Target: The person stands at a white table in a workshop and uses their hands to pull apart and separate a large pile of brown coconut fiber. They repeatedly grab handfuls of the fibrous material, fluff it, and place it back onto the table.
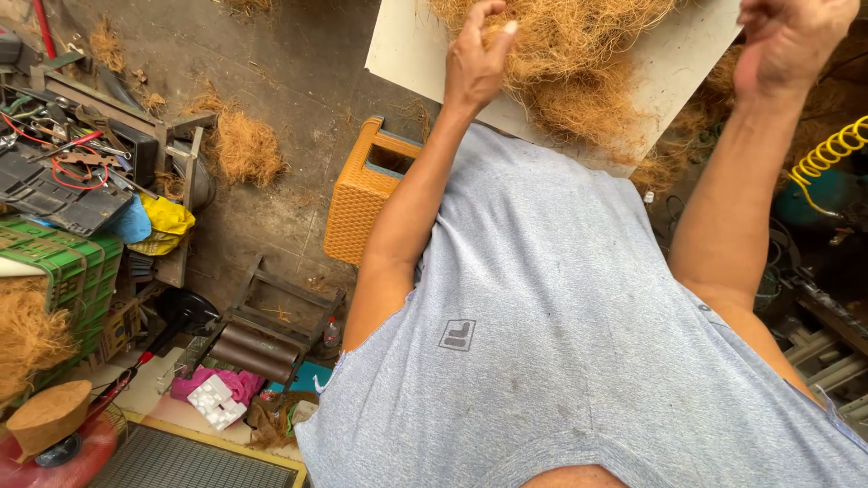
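Two hands at twelve o'clock: left hand [477,56] pinches coconut fibre [570,63] on a white board [407,45]; right hand [788,41] curls loosely, grip unclear

My left hand [477,56] pinches into the fibre pile [565,63] lying on the pale board [398,45] at twelve o'clock. My right hand [788,41], at one o'clock, is raised with fingers curled, and I cannot tell whether it holds strands. An orange crate [357,199] stands at ten o'clock, just beside my left forearm. A yellow coiled hose [827,158] hangs at two o'clock.
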